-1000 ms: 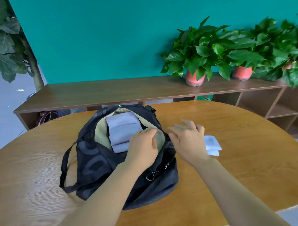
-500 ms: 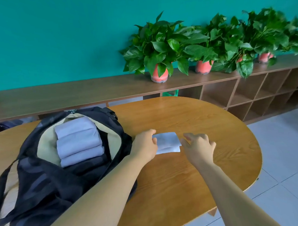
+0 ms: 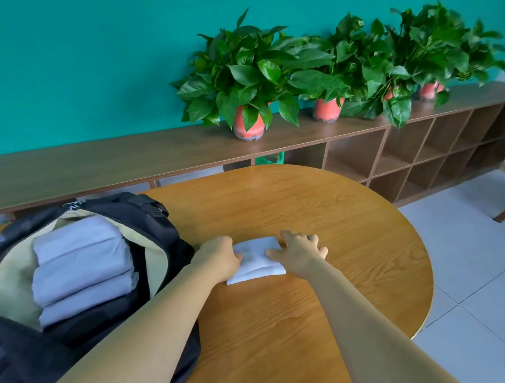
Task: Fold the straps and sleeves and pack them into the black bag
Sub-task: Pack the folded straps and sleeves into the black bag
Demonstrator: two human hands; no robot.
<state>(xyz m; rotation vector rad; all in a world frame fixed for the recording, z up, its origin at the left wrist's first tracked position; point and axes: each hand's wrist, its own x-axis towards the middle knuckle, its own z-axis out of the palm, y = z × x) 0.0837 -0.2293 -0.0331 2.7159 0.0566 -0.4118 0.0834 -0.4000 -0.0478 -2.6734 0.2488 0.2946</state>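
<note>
The folded white piece [image 3: 258, 263] lies flat on the wooden table [image 3: 318, 205], right between my two hands. Its long side runs from left to right, and the near edge sits a little more to the left than the far edge.

My left hand [image 3: 218, 259] is at its left end. The thumb lies on top of the cloth. The other fingers curl down behind the knuckles where I cannot see them, so I think this hand pinches that end.

My right hand [image 3: 299, 253] is at the right end. Its thumb rests on the cloth and its fingers [image 3: 312, 238] are spread and only a little bent, touching down at the far right edge. It does not look like a real grip.

The black bag [image 3: 148, 222] is to the left of the piece, just beside my left hand. So the left hand is the nearer one, and the piece has to go left. The bag's mouth faces up and is wide open, with grey folded pieces [image 3: 81, 265] stacked inside.

I cannot tell if the white piece is a strap or a sleeve. My left arm hides part of the bag's near side, and the picture cuts the bag off at the left and bottom. I cannot see how much room is left in it.
</note>
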